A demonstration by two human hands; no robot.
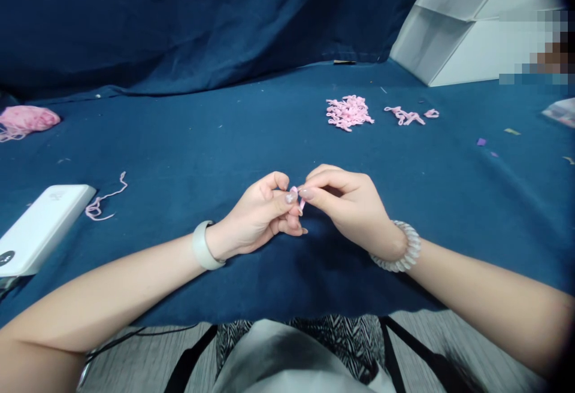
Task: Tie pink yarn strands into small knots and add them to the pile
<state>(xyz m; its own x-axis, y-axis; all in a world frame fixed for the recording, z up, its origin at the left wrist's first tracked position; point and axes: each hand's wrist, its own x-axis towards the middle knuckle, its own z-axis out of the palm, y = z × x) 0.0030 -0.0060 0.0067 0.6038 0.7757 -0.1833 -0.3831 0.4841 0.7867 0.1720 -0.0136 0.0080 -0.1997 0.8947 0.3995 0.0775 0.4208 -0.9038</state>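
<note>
Over the blue cloth, both my hands meet at a short piece of pink yarn (302, 203), mostly covered by my fingers. My left hand (269, 207) pinches it between thumb and forefinger, with the lower fingers curled under. From the other side, the thumb and forefinger of my right hand (344, 195) are pressed together on the same yarn. Beyond my hands lies a heap of small knotted pink yarn pieces (349, 112). A few more knotted pieces (406, 115) lie to its right. Loose pale pink strands (101, 204) rest on the left.
A white power bank (47, 225) lies at the left on the blue cloth (188, 153). Behind it is a pink yarn ball (31, 120). White boxes (453, 39) stand at the back right. Small paper scraps (481, 142) lie on the right.
</note>
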